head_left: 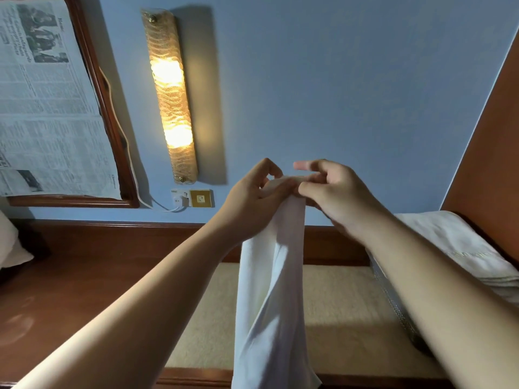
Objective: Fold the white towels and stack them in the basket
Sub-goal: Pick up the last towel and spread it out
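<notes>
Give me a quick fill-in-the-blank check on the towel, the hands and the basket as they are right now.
1. Both hands, left hand and right hand, pinch the ____ edge of the hanging towel.
2. The wall lamp is switched ____.
3. The basket sits under the ____ forearm.
4. Folded towels already lie on the ____ side of the view.

Missing words: top; on; right; right
</notes>
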